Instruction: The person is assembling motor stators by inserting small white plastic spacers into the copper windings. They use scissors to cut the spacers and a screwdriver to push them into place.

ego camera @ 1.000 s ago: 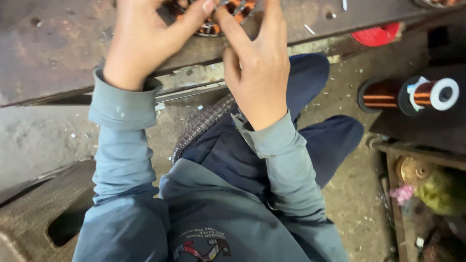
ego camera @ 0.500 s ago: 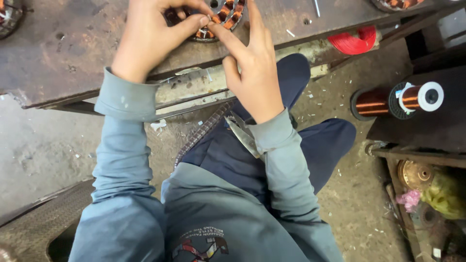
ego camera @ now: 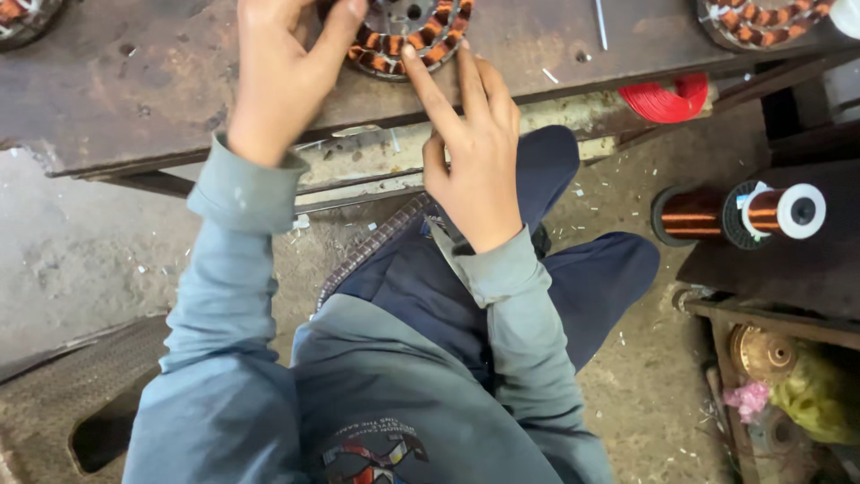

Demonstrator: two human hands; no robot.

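Both arms in grey-blue sleeves stretch toward the top of the frame. The left hand curls, thumb raised; the right hand extends its index finger.

Labels and packages noted

A white-and-blue label is seen wrapped on the copper wire spool, well right of the right hand; a yellow bag lies below.

Round stator ringed with copper-wound coils around a grey metal centre with holes, lying flat on the rusty metal worktop near its front edge, upper part cut off by frame.
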